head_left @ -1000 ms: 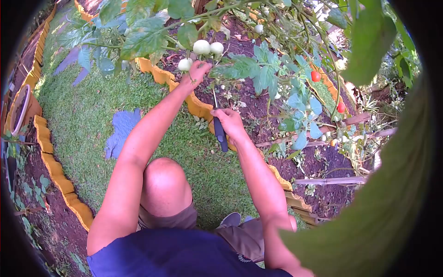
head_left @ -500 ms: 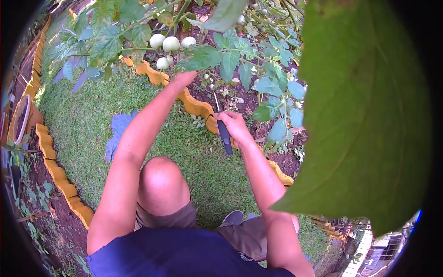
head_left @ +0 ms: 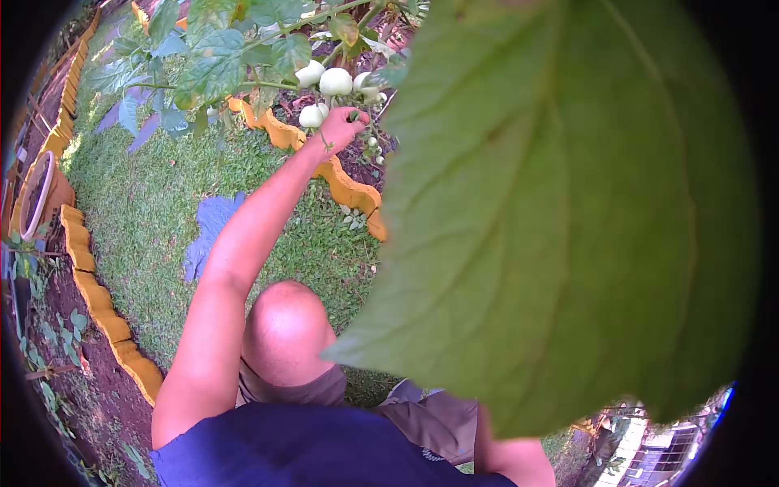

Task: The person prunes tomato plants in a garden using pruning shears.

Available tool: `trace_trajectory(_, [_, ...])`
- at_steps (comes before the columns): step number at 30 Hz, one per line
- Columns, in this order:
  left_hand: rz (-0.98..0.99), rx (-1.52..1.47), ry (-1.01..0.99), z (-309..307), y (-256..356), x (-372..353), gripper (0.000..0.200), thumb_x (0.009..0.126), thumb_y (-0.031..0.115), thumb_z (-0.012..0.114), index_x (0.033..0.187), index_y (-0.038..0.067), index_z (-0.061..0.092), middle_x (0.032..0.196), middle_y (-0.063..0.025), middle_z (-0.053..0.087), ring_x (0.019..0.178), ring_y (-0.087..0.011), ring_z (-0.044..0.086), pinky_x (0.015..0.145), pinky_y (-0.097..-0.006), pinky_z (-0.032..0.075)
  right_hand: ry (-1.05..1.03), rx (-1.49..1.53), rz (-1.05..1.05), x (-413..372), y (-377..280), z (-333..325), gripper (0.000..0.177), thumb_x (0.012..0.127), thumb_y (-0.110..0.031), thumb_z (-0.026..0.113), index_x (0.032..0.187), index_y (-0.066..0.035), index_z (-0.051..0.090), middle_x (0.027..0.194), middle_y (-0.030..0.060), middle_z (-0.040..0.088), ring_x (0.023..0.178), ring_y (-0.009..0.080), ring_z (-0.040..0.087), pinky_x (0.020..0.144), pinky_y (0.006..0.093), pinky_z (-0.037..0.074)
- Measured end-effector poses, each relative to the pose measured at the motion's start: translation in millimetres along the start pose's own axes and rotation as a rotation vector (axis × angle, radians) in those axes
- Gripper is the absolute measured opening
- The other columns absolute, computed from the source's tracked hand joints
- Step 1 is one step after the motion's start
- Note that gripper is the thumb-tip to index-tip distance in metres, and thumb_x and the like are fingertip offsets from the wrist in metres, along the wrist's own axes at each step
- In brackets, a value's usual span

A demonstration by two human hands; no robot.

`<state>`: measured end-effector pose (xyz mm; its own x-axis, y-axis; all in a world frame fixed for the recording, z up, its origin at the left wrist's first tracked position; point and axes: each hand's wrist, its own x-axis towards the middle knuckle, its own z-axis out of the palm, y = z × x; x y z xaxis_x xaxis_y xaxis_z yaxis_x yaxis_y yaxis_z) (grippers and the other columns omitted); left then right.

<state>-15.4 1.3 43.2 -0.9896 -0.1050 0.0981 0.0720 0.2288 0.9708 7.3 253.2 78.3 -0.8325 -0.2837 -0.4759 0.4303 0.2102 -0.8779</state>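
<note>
My left hand [head_left: 342, 128] reaches up to the tomato plant, its fingers closed around a green stem, just below a cluster of pale unripe tomatoes [head_left: 335, 82]. A small green sprig lies across the wrist. A large green leaf [head_left: 568, 211] hangs close to the camera and covers the right half of the view. My right hand and the dark-handled tool with a thin metal tip, seen earlier, are hidden behind it. Only the upper part of my right arm [head_left: 515, 458] shows below the leaf.
Wavy yellow edging [head_left: 353, 193] separates the grass [head_left: 162, 243] from the dark soil bed. A crumpled blue-grey cloth or plastic piece [head_left: 213, 227] lies on the grass. More edging [head_left: 101, 304] and a round planter [head_left: 53, 195] stand at left. My bent knee [head_left: 288, 333] is below.
The near leaf has swung left across the view and now hides my right hand and its tool. The tomato cluster has shifted right and slightly down. My left hand's fingers now show.
</note>
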Motion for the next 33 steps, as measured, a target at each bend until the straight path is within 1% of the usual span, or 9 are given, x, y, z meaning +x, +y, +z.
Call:
trace_trajectory(1, [-0.053,-0.007,-0.029,-2,-2,4,0.022,0.09,0.015,0.069,0.107,0.001,0.072,0.09,-0.0007,0.07,0.079,-0.0073,0.059,0.071,-0.0283,0.049,0.002,-0.024,0.007,-6,-9,6,0.033,0.093,-0.035,0.065,0.106,-0.004,0.064,0.085,0.0113,0.069,0.06,0.0189,0.063,0.051,0.0328,0.053])
trace_trajectory(2, [-0.029,-0.064,-0.062,-1,-5,4,0.028,0.087,0.021,0.065,0.112,0.009,0.072,0.081,0.0028,0.063,0.069,-0.0076,0.054,0.068,-0.0279,0.046,-0.004,-0.038,0.011,-11,-16,9,0.033,0.093,-0.035,0.065,0.106,-0.004,0.064,0.084,0.0113,0.069,0.06,0.0189,0.063,0.051,0.0327,0.053])
trace_trajectory(5, [-0.222,-0.017,-0.016,3,-29,20,0.033,0.087,0.024,0.064,0.117,0.01,0.07,0.088,0.0006,0.065,0.072,-0.0093,0.056,0.068,-0.0284,0.046,-0.016,-0.052,0.018,-13,-23,13,0.033,0.093,-0.035,0.065,0.105,-0.005,0.064,0.084,0.0114,0.069,0.06,0.0187,0.063,0.05,0.0325,0.053])
trace_trajectory(6, [-0.047,0.048,0.001,6,-40,24,0.042,0.089,0.032,0.065,0.126,0.011,0.065,0.1,-0.0038,0.068,0.082,-0.0146,0.062,0.072,-0.0304,0.05,-0.022,-0.048,0.017,-11,-23,13,0.033,0.092,-0.035,0.066,0.105,-0.005,0.064,0.083,0.0114,0.069,0.059,0.0187,0.063,0.05,0.0324,0.053])
trace_trajectory(7, [0.034,0.065,0.006,6,-45,29,0.042,0.089,0.031,0.065,0.126,0.011,0.065,0.1,-0.0038,0.068,0.082,-0.0145,0.062,0.072,-0.0304,0.05,-0.025,-0.039,0.016,-9,-21,11,0.033,0.092,-0.035,0.066,0.105,-0.005,0.064,0.083,0.0114,0.069,0.059,0.0186,0.063,0.05,0.0324,0.053])
trace_trajectory(9, [0.08,0.056,0.008,8,-53,29,0.042,0.09,0.03,0.065,0.126,0.011,0.065,0.1,-0.0037,0.068,0.082,-0.0144,0.062,0.072,-0.0303,0.05,-0.035,-0.023,0.012,-4,-19,10,0.033,0.092,-0.035,0.066,0.105,-0.005,0.064,0.083,0.0115,0.069,0.059,0.0186,0.063,0.05,0.0322,0.053])
trace_trajectory(17, [0.071,-0.045,-0.043,11,-65,40,0.04,0.09,0.026,0.065,0.127,0.01,0.064,0.1,-0.0035,0.067,0.084,-0.0139,0.062,0.074,-0.0298,0.05,-0.055,-0.003,0.007,0,-15,5,0.032,0.091,-0.035,0.067,0.104,-0.006,0.064,0.081,0.0117,0.069,0.057,0.0182,0.062,0.048,0.0316,0.052])
trace_trajectory(26, [0.022,-0.168,-0.11,22,-36,46,0.04,0.091,0.022,0.066,0.128,0.01,0.063,0.1,-0.0032,0.067,0.085,-0.0133,0.061,0.076,-0.0294,0.05,-0.077,0.002,0.005,0,-18,4,0.031,0.09,-0.034,0.068,0.103,-0.007,0.064,0.079,0.0119,0.069,0.056,0.0178,0.062,0.047,0.0309,0.052])
trace_trajectory(33, [0.03,-0.172,-0.128,24,-39,42,0.039,0.091,0.018,0.066,0.129,0.009,0.062,0.1,-0.003,0.066,0.087,-0.0128,0.061,0.078,-0.029,0.05,-0.09,-0.003,0.007,0,-21,6,0.031,0.089,-0.034,0.069,0.103,-0.007,0.064,0.078,0.012,0.068,0.054,0.0175,0.062,0.046,0.0303,0.051])
